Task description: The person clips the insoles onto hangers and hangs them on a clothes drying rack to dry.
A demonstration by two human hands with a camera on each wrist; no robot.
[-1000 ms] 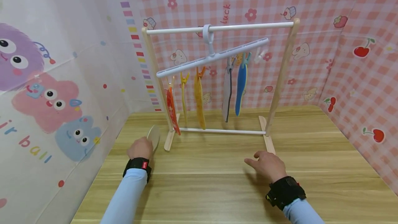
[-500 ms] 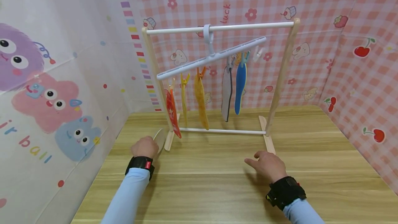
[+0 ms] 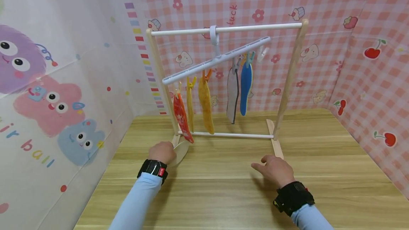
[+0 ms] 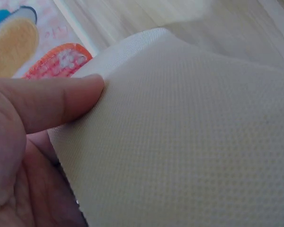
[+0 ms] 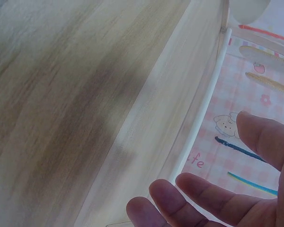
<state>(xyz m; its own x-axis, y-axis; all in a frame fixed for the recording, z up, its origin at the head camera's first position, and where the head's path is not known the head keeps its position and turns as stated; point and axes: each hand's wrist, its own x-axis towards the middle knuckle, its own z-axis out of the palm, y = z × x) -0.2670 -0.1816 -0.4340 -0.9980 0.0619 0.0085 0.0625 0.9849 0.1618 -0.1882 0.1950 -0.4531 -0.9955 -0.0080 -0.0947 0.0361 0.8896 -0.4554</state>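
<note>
My left hand (image 3: 162, 152) pinches a cream insole (image 3: 181, 153) low over the table, left of the rack's middle. In the left wrist view, the thumb (image 4: 71, 101) presses on the insole's finely textured face (image 4: 180, 132). Just behind it hangs a red patterned insole (image 3: 183, 118), its lower end close to the cream one. Further right on the tilted pale hanger (image 3: 191, 70) are a thin yellow insole (image 3: 190, 111), a fuzzy mustard one (image 3: 205, 105), a grey one (image 3: 232, 97) and a blue one (image 3: 246, 89). My right hand (image 3: 276, 169) is empty, fingers loosely spread near the table.
A wooden rack with a white top bar (image 3: 255, 27) carries the hanger. Its right foot (image 3: 275, 143) stands just behind my right hand. A clear clip (image 3: 262, 53) hangs with nothing in it at the hanger's right end. Printed cloth walls (image 3: 351, 81) enclose the wooden table (image 3: 230, 194).
My left hand has moved right with the cream insole, from beside the rack's left foot to in front of it. The hanger has turned slightly, swinging the hung insoles. My right hand stays still.
</note>
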